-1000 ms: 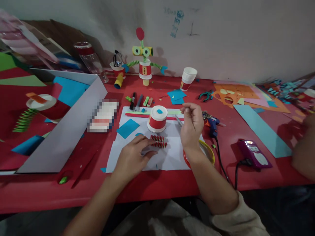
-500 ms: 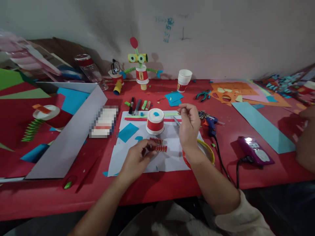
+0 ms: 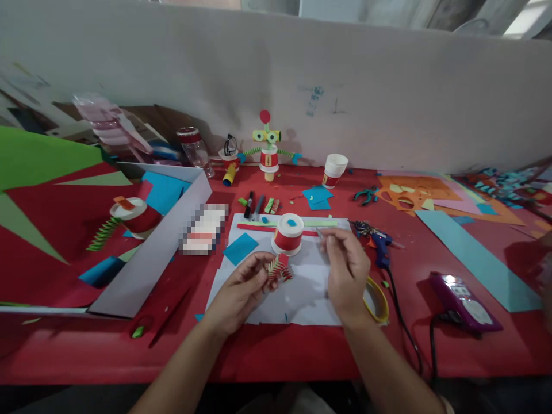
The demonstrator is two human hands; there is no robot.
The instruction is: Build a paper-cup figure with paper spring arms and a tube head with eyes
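Note:
My left hand (image 3: 237, 290) is closed on a folded paper spring (image 3: 275, 267) of red and pale green, pinched between thumb and fingers above the white paper. A second folded part (image 3: 286, 273) hangs right beside it; whether the two are joined I cannot tell. Just behind stands an upside-down red and white paper cup (image 3: 288, 237), a blue paper piece (image 3: 292, 222) on its base. To its right, my right hand (image 3: 347, 270) has its fingers curled round a thin silver-tipped tool (image 3: 319, 232), mostly hidden by the fingers.
Red and green paper strips (image 3: 254, 228) lie behind the cup. A blue glue gun (image 3: 382, 247), its cord and a yellow tape roll (image 3: 378, 305) are at the right. A cup figure (image 3: 269, 158) stands near the wall. An open box (image 3: 159, 247) occupies the left.
The view has tilted up and shifted left. My left hand has lifted and turned the paper springs. My right hand has lowered, its fingers closing on the silver-tipped tool.

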